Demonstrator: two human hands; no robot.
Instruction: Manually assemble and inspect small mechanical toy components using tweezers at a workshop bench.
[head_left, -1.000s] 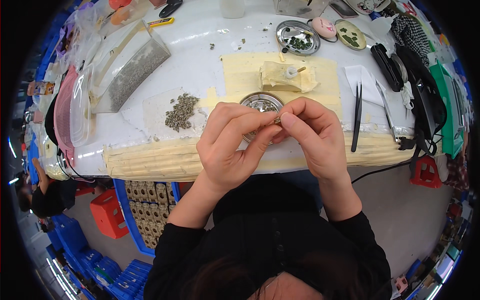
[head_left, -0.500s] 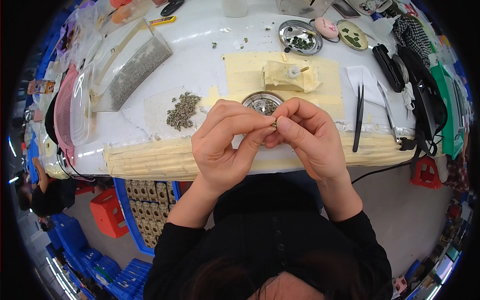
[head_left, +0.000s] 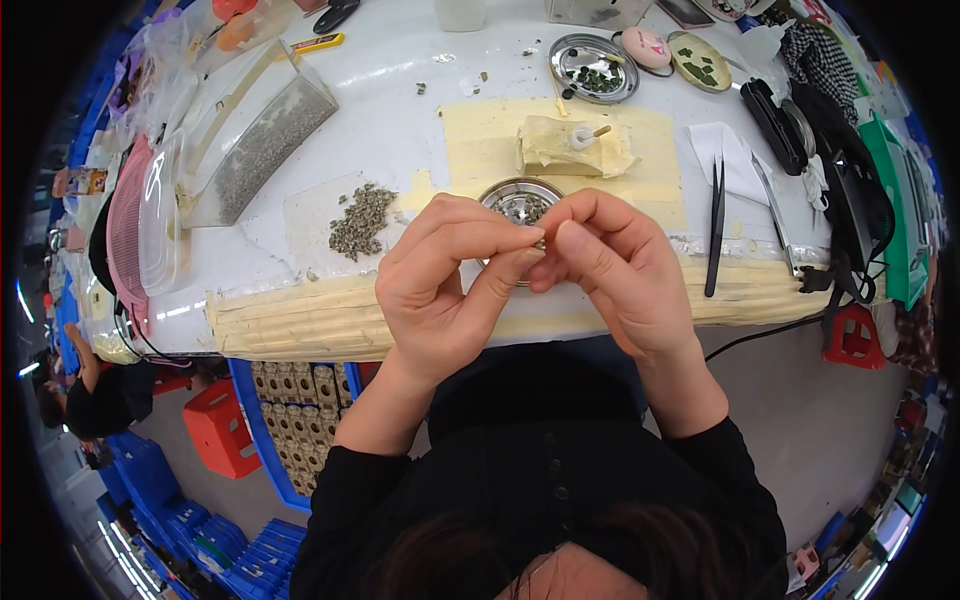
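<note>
Shiny metal makes a round dish [head_left: 499, 194] under and just past the fingers, with little greyish bits [head_left: 532, 208] inside it. The left hand [head_left: 438, 285] pinches a tiny piece [head_left: 541, 244] between its thumb and pointing finger. The right hand [head_left: 628, 275] has its fingers curled close beside that piece, but I cannot tell if they hold it too. Left of the fingers sits a grey-green pile [head_left: 361, 222]. Past them is a pale yellow block [head_left: 548, 152], and to their right lie black tweezers [head_left: 715, 240].
</note>
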